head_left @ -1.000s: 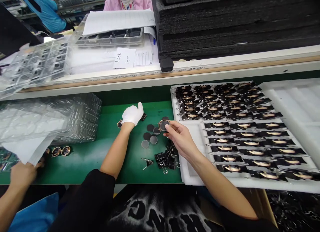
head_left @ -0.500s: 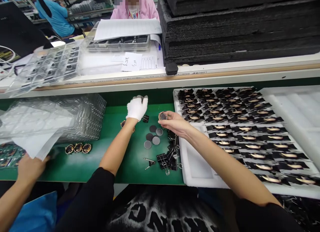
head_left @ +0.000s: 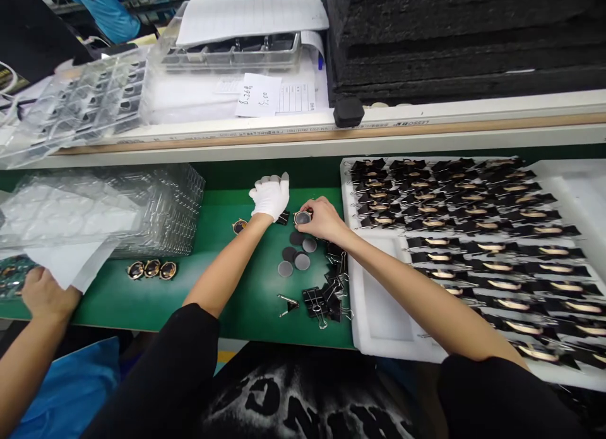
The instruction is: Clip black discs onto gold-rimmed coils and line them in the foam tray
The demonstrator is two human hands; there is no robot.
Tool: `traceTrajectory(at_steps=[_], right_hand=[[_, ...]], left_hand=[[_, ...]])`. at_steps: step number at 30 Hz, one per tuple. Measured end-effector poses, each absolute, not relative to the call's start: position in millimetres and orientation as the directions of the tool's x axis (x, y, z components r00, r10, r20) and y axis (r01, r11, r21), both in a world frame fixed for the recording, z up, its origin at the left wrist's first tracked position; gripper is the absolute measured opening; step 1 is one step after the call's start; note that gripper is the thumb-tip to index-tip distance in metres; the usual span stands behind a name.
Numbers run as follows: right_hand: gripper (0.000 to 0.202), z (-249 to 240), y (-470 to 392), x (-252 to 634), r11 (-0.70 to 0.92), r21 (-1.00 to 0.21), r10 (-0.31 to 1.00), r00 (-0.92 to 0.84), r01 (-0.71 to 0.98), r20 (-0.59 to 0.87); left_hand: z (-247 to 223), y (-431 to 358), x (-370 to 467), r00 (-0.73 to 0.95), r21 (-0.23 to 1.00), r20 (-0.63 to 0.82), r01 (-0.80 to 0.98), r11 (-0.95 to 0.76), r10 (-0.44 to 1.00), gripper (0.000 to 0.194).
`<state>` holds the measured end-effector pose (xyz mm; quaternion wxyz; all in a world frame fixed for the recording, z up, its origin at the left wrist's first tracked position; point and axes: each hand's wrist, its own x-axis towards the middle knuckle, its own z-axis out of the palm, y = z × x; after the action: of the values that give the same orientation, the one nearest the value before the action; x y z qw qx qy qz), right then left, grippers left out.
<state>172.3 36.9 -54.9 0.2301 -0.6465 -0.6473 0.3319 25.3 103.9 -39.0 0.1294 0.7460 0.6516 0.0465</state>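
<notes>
Right hand (head_left: pixel 326 221) is gripping a round, gold-rimmed piece (head_left: pixel 302 218) near the counter's (head_left: pixel 250 306) far edge.
Gloved left hand (head_left: pixel 271 198) is reaching beside a binder clip (head_left: pixel 283 218), its grip indiscernible; loose discs (head_left: pixel 302 260) are lying nearer the front edge.

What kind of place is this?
Probably a factory assembly line, perhaps for watches: clipped pieces fill a white foam tray, clear plastic trays are stacked, and a co-worker's hand shares the green bench.
</notes>
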Motion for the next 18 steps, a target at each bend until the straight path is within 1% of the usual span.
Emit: traceTrajectory(at_steps=[5, 10, 14, 18], right_hand=[[0.029, -64, 40, 162, -0.010, -0.628, 0.984, -0.104, 0.778, -0.145], [0.031, -65, 41, 158, 0.006, -0.564, 0.981, -0.114, 0.826, -0.157], [0.031, -64, 41, 156, 0.011, -0.537, 0.982, -0.112, 0.844, -0.155], [0.028, -63, 41, 154, 0.023, -0.534, 0.982, -0.119, 0.845, -0.146]], left_hand=[[-49, 104, 23, 0.158, 0.207, -0.109, 0.969, -0.133, 0.981, 0.055], [-55, 103, 21, 0.101, 0.172, -0.093, 0.982, -0.084, 0.991, 0.052], [-57, 104, 20, 0.065, 0.168, -0.082, 0.985, -0.051, 0.995, 0.053], [-59, 104, 19, 0.067, 0.185, -0.065, 0.981, -0.054, 0.996, 0.052]])
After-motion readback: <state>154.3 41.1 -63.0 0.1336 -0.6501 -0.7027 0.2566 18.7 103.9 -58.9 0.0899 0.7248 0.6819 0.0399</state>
